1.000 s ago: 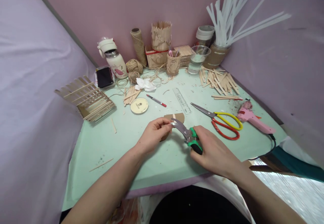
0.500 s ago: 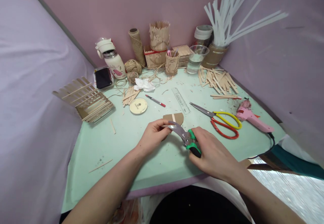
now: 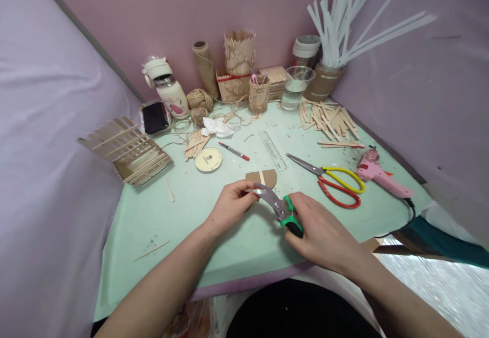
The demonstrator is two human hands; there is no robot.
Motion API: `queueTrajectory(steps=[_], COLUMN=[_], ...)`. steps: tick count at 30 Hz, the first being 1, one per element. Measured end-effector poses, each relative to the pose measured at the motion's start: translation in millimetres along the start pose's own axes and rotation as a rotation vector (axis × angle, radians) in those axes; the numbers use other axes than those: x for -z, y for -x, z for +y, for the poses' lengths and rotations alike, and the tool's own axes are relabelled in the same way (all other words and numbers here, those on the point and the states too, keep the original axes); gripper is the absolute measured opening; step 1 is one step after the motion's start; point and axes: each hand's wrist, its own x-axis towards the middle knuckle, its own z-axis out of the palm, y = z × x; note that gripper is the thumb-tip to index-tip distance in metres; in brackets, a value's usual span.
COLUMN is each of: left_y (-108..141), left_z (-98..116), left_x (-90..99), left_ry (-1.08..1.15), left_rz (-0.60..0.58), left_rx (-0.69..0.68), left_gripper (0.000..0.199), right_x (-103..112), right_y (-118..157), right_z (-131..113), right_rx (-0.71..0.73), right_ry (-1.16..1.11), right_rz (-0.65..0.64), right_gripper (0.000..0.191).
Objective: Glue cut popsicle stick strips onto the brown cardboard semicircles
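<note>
My right hand (image 3: 319, 231) is wrapped round the green and black handles of the pruning shears (image 3: 275, 203), whose curved blades point left. My left hand (image 3: 233, 203) pinches a short pale strip (image 3: 252, 190) at the blade tips; the strip is partly hidden by fingers and blades. Just beyond the blades lies a rounded brown cardboard piece (image 3: 270, 177) with a light strip across it. To the right, scissors (image 3: 305, 163) with one yellow and one red handle lie with their point towards the left.
A pink glue gun (image 3: 384, 177) lies at the right edge, its cord hanging over. Behind are a clear ruler (image 3: 273, 151), a marker pen (image 3: 234, 151), a round lid (image 3: 208, 160), wooden sticks (image 3: 330, 121) and a cup of water (image 3: 296, 91). A slatted stick basket (image 3: 130, 152) stands left.
</note>
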Motion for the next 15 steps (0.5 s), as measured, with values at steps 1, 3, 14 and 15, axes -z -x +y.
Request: queueTrajectory(steps=[1,3,14,15], left_y=[0.0,-0.4,-0.3,-0.3], left_z=[0.0,-0.1,0.5,0.4], left_x=[-0.5,-1.7,-4.5,-4.5], left_ry=[0.003,0.016,0.013,0.009], left_rz=[0.004,0.014,0.018,0.02], left_rx=[0.001,0.002,-0.007,-0.007], left_gripper=[0.02,0.018,0.014,0.013], right_x=[0.2,0.8,0.5,0.4], right_y=[0.2,1.0,0.5,0.2], right_z=[0.0,0.0,-0.8,-0.9], right_rx=[-0.001,0.002,0.013,0.013], right_ry=[-0.001,0.001,0.003,0.004], right_rz=[-0.003,-0.009,-0.009,-0.01], right_gripper=[0.018,0.018,0.02,0.02])
